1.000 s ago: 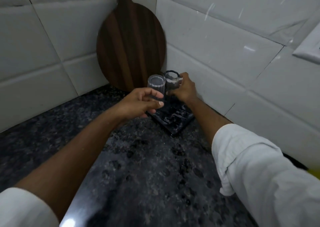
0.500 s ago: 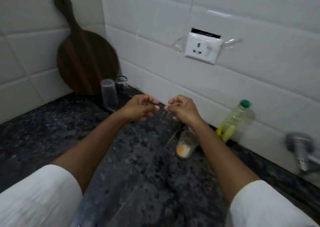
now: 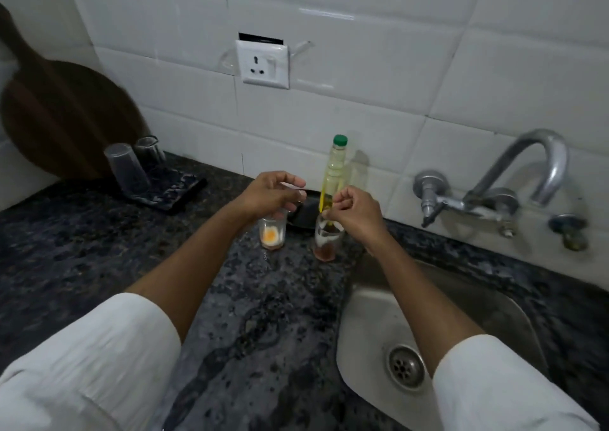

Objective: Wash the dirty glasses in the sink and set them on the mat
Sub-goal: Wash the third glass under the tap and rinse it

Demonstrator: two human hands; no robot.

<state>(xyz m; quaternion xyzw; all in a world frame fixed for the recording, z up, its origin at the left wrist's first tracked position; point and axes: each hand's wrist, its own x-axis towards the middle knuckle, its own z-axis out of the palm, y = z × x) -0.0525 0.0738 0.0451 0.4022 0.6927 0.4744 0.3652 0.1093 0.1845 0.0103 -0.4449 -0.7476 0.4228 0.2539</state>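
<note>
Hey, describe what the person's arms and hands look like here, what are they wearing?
Both arms wear loose white sleeves, the left sleeve and right sleeve pushed up so the forearms are bare. The left hand and right hand are bare too: no gloves, and no rings, watch or bracelets that I can see.

Left of the stainless steel sink (image 3: 362,315): two dirty glass tumblers (image 3: 271,234) side by side on the speckled dark granite counter (image 3: 82,249). Just behind them, a green-capped plastic bottle (image 3: 333,173). Farther left, two upturned clear glasses (image 3: 127,172) on a dark rectangular mat (image 3: 171,193).
</note>
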